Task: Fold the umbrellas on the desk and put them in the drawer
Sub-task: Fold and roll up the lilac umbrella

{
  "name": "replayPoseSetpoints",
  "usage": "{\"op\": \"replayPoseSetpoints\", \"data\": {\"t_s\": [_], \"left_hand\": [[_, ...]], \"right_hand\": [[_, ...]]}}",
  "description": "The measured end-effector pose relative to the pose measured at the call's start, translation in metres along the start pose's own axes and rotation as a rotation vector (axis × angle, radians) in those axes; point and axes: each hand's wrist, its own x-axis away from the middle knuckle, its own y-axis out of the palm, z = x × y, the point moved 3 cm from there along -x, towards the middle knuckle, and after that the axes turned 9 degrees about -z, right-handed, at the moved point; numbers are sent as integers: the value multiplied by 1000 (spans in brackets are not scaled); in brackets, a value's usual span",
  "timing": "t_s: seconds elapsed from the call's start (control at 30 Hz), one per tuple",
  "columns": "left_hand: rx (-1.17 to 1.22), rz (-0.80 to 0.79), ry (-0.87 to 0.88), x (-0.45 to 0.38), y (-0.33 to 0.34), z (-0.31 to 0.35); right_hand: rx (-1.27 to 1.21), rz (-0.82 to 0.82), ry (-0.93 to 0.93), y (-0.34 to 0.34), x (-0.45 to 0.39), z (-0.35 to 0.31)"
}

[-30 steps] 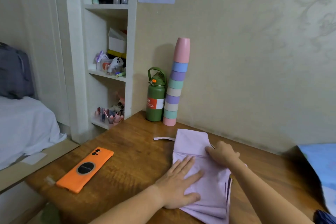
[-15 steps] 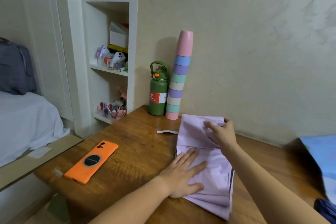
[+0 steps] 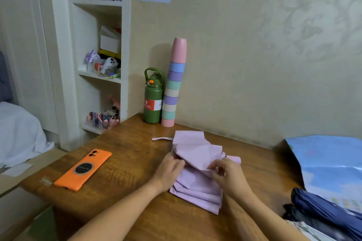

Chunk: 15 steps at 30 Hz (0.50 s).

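centrally on the wooden desk (image 3: 137,162) lay the lilac umbrella (image 3: 195,154), canopy flattened into pleats with one flap turned back over itself, strap (image 3: 161,138) trailing off to the left. left hand (image 3: 170,169) curled at the left edge of the cloth, fingers tucked under the flap and gripping it; right hand (image 3: 228,174) pinching the flap's near corner between thumb and fingertips. orange phone (image 3: 83,169) face down well to the left, apart from the cloth. green bottle (image 3: 153,99) and tall stack of pastel cups (image 3: 174,88) standing touching each other at the far edge against the wall, just beyond the umbrella. navy umbrella (image 3: 321,211) lying at near right, beside a blue sheet (image 3: 329,162). cluttered white shelves (image 3: 101,76) at far left.
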Motion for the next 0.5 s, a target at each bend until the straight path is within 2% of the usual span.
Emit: {"op": "replayPoseSetpoints", "data": {"t_s": [0.1, 0.17, 0.3, 0.37, 0.5], "left_hand": [[293, 180, -249, 5, -18, 4], [412, 194, -408, 5, -22, 5], [105, 64, -616, -3, -17, 0], [118, 42, -679, -3, -19, 5], [168, -4, -681, -5, -23, 16]], "right_hand": [[164, 100, -81, 7, 16, 12], [312, 138, -212, 10, 22, 10], [417, 54, -316, 15, 29, 4], [430, -18, -326, 19, 30, 3], [334, -200, -329, 22, 32, 2]]}}
